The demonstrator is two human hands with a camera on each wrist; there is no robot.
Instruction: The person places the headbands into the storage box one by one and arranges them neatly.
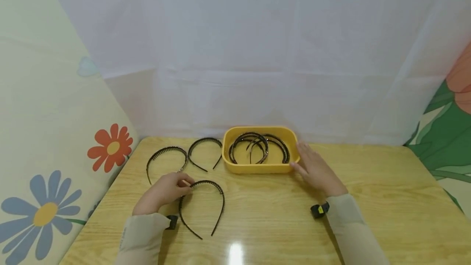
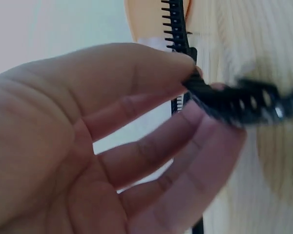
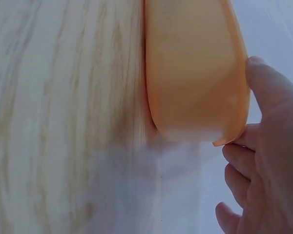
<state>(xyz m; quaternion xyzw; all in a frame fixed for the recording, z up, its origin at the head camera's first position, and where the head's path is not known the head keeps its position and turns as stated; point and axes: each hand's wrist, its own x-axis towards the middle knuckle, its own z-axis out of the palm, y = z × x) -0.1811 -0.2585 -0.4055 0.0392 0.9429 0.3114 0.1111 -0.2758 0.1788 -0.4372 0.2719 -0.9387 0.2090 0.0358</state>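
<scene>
Toothed headband (image 1: 207, 182) seems at the grasping step, pinched by left hand (image 1: 165, 191) and needing steady lift, while right hand (image 1: 317, 169) rests relaxed against yellow bin (image 1: 259, 168).

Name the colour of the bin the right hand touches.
Yellow; the bin shows best in the head view.

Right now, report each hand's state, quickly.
Left hand: holding a black, curved, toothed headband.
Right hand: open, touching the yellow, rounded-rectangular plastic tub.
</scene>
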